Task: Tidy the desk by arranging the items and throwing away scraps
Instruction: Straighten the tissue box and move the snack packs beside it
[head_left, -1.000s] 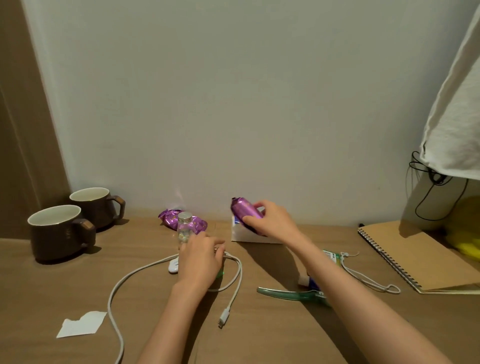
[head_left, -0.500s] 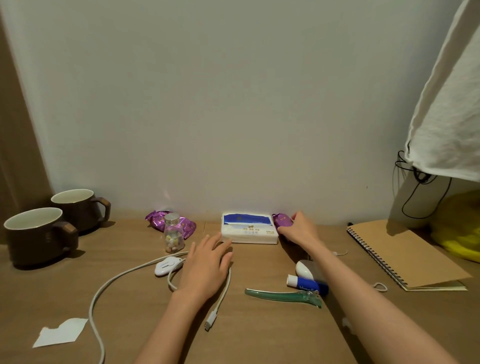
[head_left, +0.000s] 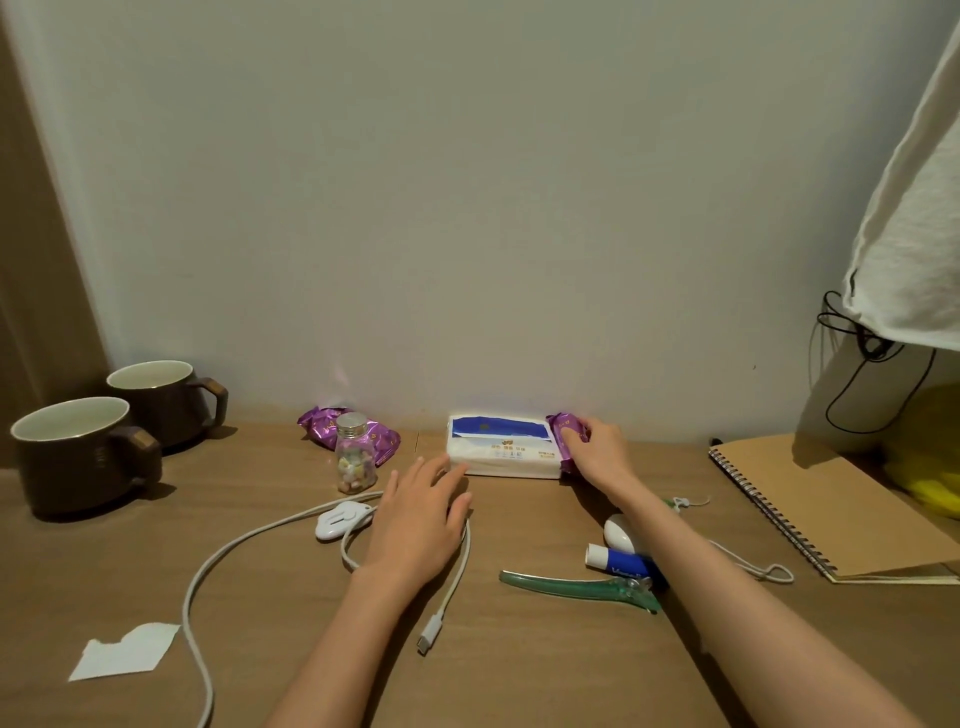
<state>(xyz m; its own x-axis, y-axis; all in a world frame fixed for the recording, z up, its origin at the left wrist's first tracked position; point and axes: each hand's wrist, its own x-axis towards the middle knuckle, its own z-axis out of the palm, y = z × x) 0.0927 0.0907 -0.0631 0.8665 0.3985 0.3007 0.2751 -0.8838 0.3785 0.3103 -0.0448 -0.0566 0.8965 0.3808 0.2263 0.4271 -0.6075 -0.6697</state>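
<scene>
My right hand (head_left: 597, 452) holds a purple snack packet (head_left: 566, 439) against the right end of the white and blue tissue pack (head_left: 501, 452) by the wall. My left hand (head_left: 418, 519) lies flat on the desk over a loop of white charging cable (head_left: 244, 551), fingers straight and reaching toward the tissue pack's left end. A small glass bottle of candies (head_left: 355, 452) stands left of the tissue pack, with more purple packets (head_left: 324, 428) behind it. A torn white paper scrap (head_left: 127, 652) lies at the front left.
Two brown mugs (head_left: 78, 452) stand at the back left. A green hair clip (head_left: 579, 587), a blue lip balm (head_left: 621, 561) and a white cord with a loop (head_left: 758, 569) lie under my right forearm. A spiral notebook (head_left: 826, 512) sits at the right, under hanging white cloth (head_left: 914, 218).
My right hand carried the purple packet from above the tissue pack down to its right end. My left hand let go of the candy bottle and flattened on the cable.
</scene>
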